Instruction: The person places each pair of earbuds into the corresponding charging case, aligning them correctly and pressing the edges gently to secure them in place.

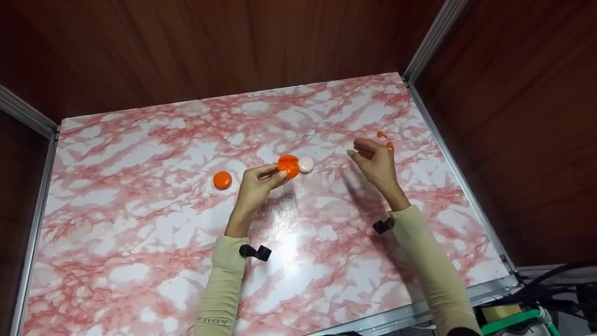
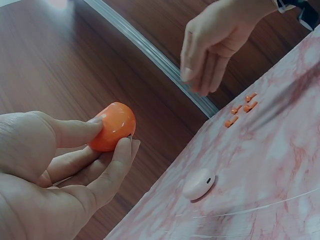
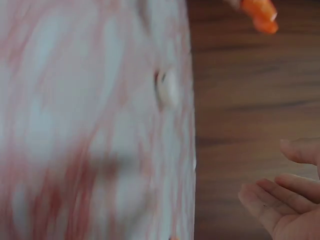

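Holding the open case (image 1: 288, 166) in your left hand (image 1: 254, 186), you pinch it between the thumb on one side and fingers on the other; it is orange, glossy, and its two rounded halves stand apart in the head view. The left wrist view puts it in the air, above the table (image 1: 140, 224). The white case (image 1: 306, 164) lies on the table; from the head it appears right beside the open case, but the left wrist view shows the two well apart. Your right hand (image 1: 378, 165) holds nothing and is raised over the right part of the table, its fingers lightly bent and close together, thumb apart from them. Near it lie small orange earbuds (image 2: 250, 106); four pieces are countable from the left wrist, while from the head your hand partly covers the group. A second case (image 1: 222, 180), orange and round, rests on the table to the left of your left hand. Right wrist view: table blurred, fine detail unreadable. Both sleeves (image 1: 228, 280) are pale beige, with a black mount (image 1: 254, 252) at each cuff.
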`<state>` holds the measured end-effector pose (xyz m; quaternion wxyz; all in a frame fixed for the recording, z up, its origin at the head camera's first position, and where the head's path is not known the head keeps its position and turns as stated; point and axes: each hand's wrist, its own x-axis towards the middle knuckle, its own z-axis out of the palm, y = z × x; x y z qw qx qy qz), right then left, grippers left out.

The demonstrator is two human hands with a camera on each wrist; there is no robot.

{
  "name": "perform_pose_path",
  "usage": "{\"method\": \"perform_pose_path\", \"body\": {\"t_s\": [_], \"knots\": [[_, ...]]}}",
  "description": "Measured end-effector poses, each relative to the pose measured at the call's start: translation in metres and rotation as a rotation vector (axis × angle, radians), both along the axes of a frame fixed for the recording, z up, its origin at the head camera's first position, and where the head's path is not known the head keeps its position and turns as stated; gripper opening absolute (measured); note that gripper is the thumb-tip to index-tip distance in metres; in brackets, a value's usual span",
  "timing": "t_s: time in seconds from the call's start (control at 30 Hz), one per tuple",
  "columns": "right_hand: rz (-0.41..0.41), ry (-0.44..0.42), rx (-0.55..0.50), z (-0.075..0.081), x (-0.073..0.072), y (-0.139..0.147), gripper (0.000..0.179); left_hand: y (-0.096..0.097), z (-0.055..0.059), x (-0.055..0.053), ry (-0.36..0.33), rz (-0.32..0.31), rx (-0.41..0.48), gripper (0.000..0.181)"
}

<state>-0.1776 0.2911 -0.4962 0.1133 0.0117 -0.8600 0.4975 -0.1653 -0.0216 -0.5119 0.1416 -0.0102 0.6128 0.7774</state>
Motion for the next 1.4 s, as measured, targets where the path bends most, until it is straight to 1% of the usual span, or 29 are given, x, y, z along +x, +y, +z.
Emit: {"method": "perform_pose_path", "body": {"t_s": [0.2, 0.27, 0.33, 0.5, 0.57, 0.73, 0.8, 0.93, 1.03, 1.13, 1.23, 1.4], "knots": [[-0.014, 0.158, 0.38, -0.01, -0.004, 0.027, 0.039, 0.0, -0.002, 0.0, 0.023, -0.006, -0.045, 0.032], [-0.007, 0.183, 0.456, -0.013, -0.006, 0.036, 0.04, 0.001, -0.002, 0.0, 0.026, -0.006, -0.043, 0.032], [0.007, 0.183, 0.504, -0.017, -0.009, 0.045, 0.041, 0.001, -0.002, 0.0, 0.027, -0.005, -0.038, 0.032], [0.039, 0.132, 0.57, -0.028, -0.017, 0.067, 0.045, 0.0, -0.002, 0.0, 0.024, -0.004, -0.044, 0.032], [0.051, 0.13, 0.599, -0.031, -0.019, 0.075, 0.047, -0.001, -0.002, 0.0, 0.021, 0.0, -0.049, 0.032], [0.07, 0.165, 0.668, -0.039, -0.026, 0.089, 0.023, -0.002, -0.003, 0.001, 0.009, 0.01, -0.034, 0.032], [0.071, 0.168, 0.683, -0.042, -0.027, 0.093, 0.016, -0.003, -0.003, 0.001, 0.009, 0.012, -0.028, 0.032], [0.073, 0.177, 0.7, -0.046, -0.03, 0.103, 0.015, -0.004, -0.003, 0.001, 0.011, 0.013, -0.011, 0.032], [0.086, 0.18, 0.747, -0.049, -0.033, 0.11, 0.016, -0.003, -0.002, 0.0, 0.012, 0.014, -0.003, 0.033], [0.108, 0.147, 0.824, -0.052, -0.035, 0.117, 0.022, -0.002, -0.002, -0.001, 0.015, 0.015, -0.014, 0.033], [0.142, 0.095, 0.884, -0.055, -0.036, 0.125, 0.027, -0.002, -0.003, -0.001, 0.007, 0.017, -0.016, 0.033], [0.17, 0.006, 0.913, -0.055, -0.04, 0.132, 0.034, -0.003, -0.003, 0.0, -0.008, 0.022, 0.001, 0.033]]}}
